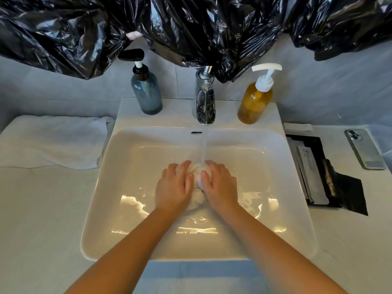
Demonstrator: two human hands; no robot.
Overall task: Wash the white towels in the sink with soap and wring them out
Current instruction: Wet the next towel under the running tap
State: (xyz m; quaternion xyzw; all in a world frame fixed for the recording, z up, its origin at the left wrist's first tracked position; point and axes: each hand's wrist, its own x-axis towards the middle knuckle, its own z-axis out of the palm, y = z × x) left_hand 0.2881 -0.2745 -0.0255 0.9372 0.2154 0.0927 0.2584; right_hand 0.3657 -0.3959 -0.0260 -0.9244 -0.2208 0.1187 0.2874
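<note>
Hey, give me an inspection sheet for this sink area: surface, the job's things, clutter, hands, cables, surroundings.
Surface: white counter, sink holding water.
Job's things: bunched towel in the sink under the running faucet; folded towel on the counter, left; blue pump bottle and amber pump bottle behind the basin.
Clutter: phone and black tray of packets, right.
Hands: left hand and right hand grip the bunched towel.
Cables: nothing seen.
Surroundings: black plastic sheeting hangs above.

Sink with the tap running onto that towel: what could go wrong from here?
Water pours onto the towel bunched between the left hand and right hand and may splash over the sink rim. Spray could reach the phone on the right or the folded towel on the left.
</note>
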